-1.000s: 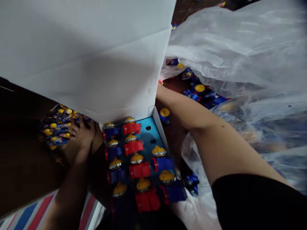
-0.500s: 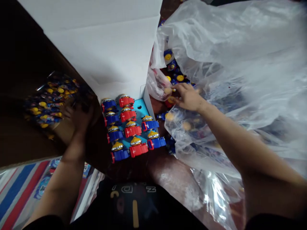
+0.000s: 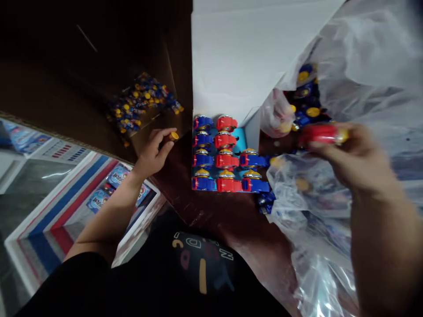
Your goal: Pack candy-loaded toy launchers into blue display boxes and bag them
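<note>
My right hand [image 3: 355, 160] fingers pinch a red toy [image 3: 319, 133] above the plastic bag [image 3: 330, 211], left hand [image 3: 153, 152] fingers pinch a small yellow cap [image 3: 174, 136] beside the toy tray [image 3: 243, 136]; loose grip could drop either, toppling seated toys.

A box [image 3: 250, 127] sits in the middle of the counter [image 3: 218, 215], with its lid [image 3: 238, 57] standing up behind it. Toys [image 3: 225, 158] lie in rows in the box. A big bag [image 3: 363, 66] lies right of the box, with more toys in it. The right hand [image 3: 357, 158] is above the bag with a toy [image 3: 322, 133] in it. The left hand [image 3: 153, 152] is left of the box, holding a small piece [image 3: 174, 136]. A pile of packets [image 3: 140, 103] lies behind that hand.
</note>
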A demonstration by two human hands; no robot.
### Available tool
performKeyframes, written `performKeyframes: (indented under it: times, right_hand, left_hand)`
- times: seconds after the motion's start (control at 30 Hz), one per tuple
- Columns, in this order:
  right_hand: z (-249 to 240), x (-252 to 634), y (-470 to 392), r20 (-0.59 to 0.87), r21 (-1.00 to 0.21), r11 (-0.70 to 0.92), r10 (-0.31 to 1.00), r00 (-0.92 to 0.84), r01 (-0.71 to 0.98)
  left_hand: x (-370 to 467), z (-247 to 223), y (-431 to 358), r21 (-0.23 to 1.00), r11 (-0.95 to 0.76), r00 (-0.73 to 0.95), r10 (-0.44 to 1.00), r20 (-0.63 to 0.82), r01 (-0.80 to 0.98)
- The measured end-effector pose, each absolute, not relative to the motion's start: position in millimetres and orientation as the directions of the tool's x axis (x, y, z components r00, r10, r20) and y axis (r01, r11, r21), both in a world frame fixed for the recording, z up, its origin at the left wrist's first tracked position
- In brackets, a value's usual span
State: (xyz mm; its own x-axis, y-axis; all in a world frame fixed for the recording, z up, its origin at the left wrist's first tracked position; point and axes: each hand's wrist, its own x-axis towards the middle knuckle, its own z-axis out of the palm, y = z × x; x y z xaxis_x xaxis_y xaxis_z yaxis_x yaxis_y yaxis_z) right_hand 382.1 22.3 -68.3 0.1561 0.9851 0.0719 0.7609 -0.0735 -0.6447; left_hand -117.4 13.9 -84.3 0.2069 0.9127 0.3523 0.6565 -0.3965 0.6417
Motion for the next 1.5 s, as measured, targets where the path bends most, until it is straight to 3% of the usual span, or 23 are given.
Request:
performKeyframes:
  times: [0.07, 0.13, 0.2, 0.33, 0.47, 0.53, 0.6, 0.73, 0.8, 0.9, 1.0, 1.13, 1.2, 1.3, 1.4, 1.47, 1.5]
  right_hand:
    - [-48.2, 370.9, 0.4, 0.092, -0.928, 0.039, 0.988, 0.126, 0.37]
    - [-31.1, 343.9, -17.0, 0.147, -0.986, 0.137, 0.983, 0.113, 0.094]
    - [-17.0, 308.7, -26.8, 0.255, -0.962, 0.248, 0.966, 0.045, 0.114]
    - [4.8, 257.0, -29.8, 0.433, -0.838, 0.53, 0.791, -0.433, 0.13]
    - [8.9, 249.5, -28.8, 0.449, -0.821, 0.57, 0.675, -0.585, 0.028]
    - [2.9, 251.6, -30.0, 0.451, -0.846, 0.533, 0.678, -0.581, -0.035]
    - [-5.0, 251.9, -33.3, 0.428, -0.889, 0.442, 0.711, -0.558, -0.118]
    - [-13.7, 248.4, -41.9, 0.187, -0.965, 0.061, 0.838, -0.512, -0.254]
    - [-12.1, 249.8, -43.2, 0.092, -0.976, -0.018, 0.869, -0.486, -0.218]
    - [-5.6, 258.4, -39.9, 0.161, -0.987, 0.153, 0.905, -0.394, -0.05]
    - [-0.1, 267.7, -35.8, 0.32, -0.922, 0.379, 0.861, -0.394, 0.079]
    - [0.4, 269.1, -37.3, 0.311, -0.872, 0.431, 0.854, -0.416, 0.232]
    - [-0.2, 267.5, -38.8, 0.394, -0.8, 0.509, 0.845, -0.363, 0.317]
    - [2.2, 267.9, -38.7, 0.413, -0.646, 0.633, 0.759, -0.504, 0.426]
    - [7.7, 270.8, -37.9, 0.402, -0.631, 0.702, 0.659, -0.636, 0.329]
    - [10.0, 272.1, -39.3, 0.424, -0.692, 0.679, 0.657, -0.623, 0.245]
    - [10.2, 272.0, -41.1, 0.423, -0.717, 0.656, 0.678, -0.601, 0.235]
  left_hand:
    - [-107.4, -60.2, -9.3, 0.736, -0.455, 0.285, 0.89, 0.356, 0.501]
    - [-88.7, -42.3, -23.3, 0.795, -0.471, 0.371, 0.866, 0.335, 0.382]
    - [-65.8, -30.0, -30.1, 0.82, -0.475, 0.466, 0.832, 0.3, 0.32]
    - [-32.3, -14.5, -34.0, 0.897, -0.39, 0.618, 0.763, 0.189, 0.207]
    - [-28.0, -4.8, -35.3, 0.914, -0.362, 0.695, 0.705, 0.14, 0.183]
    - [-28.6, -4.6, -36.8, 0.843, -0.506, 0.704, 0.666, 0.247, 0.183]
    - [-26.8, -8.9, -38.2, 0.681, -0.699, 0.674, 0.613, 0.411, 0.22]
    - [-19.1, -21.6, -35.1, 0.302, -0.895, 0.602, 0.445, 0.663, 0.329]
    - [-17.3, -24.0, -29.8, 0.248, -0.906, 0.592, 0.413, 0.692, 0.343]
    - [-19.0, -21.2, -20.7, 0.338, -0.885, 0.599, 0.465, 0.652, 0.319]
    - [-22.0, -15.1, -15.0, 0.49, -0.818, 0.617, 0.559, 0.554, 0.301]
    - [-18.4, -7.4, -14.3, 0.639, -0.71, 0.643, 0.643, 0.416, 0.295]
    - [-14.0, -5.9, -15.5, 0.713, -0.637, 0.639, 0.685, 0.349, 0.293]
    - [-9.5, -7.4, -17.2, 0.932, -0.269, 0.648, 0.76, 0.049, 0.244]
    - [-10.3, -7.0, -18.6, 0.96, 0.237, 0.809, 0.528, -0.257, 0.151]
    - [-12.5, -3.6, -19.2, 0.952, 0.277, 0.87, 0.428, -0.245, 0.132]
    - [-13.5, -1.8, -19.3, 0.976, 0.171, 0.867, 0.457, -0.198, 0.133]
